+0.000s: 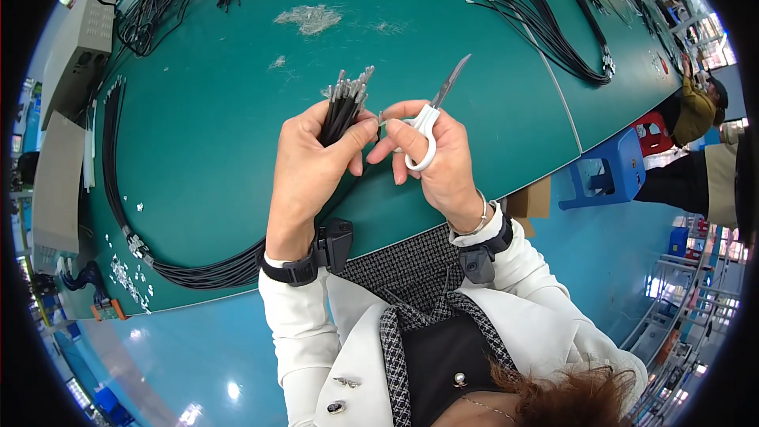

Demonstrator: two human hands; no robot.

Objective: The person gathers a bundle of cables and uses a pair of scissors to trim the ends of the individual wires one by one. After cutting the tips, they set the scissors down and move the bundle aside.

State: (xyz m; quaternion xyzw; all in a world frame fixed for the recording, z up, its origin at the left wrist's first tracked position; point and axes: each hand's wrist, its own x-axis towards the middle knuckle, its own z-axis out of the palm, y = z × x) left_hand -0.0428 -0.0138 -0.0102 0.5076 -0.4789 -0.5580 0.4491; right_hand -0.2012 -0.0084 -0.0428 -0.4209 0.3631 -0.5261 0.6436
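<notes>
Item 1: left hand (308, 156), bare, curled around item 2, thumb and fingers pressed in on it, thumb tip toward the right hand.

Item 2: upright bundle of thin black cables with silvery metal tips (342, 111), gripped in the left hand, tips standing clear above its fingers. Pale wisps appear to cling among the tips.

Item 3: right hand (445, 160), bare, just beside the left, thumb and fingers bent around item 4; its forward fingertips sit close to the left thumb at a small end. Whether they pinch that end cannot be told.

Item 4: scissors with white plastic loops and slim steel blades (428, 116), carried in the right hand, blades together, pointing up and away from the bundle; not cutting.

Item 5: heap of fine pale loose strands (310, 19), on the green smooth surface (213, 126) beyond the left hand; a small pale tuft (277, 62) lies nearer to it.

Item 6: long curved run of black cables with silvery ends (111, 166), left of the left hand.

Item 7: looped black cable bundle (553, 35), beyond and right of the right hand.

Condition of work: partway, by judgement. The heap suggests strands already removed; the wisps on item 2 suggest some remain. How many ends are finished cannot be counted; whether items 6 and 7 are finished or waiting cannot be told.
</notes>
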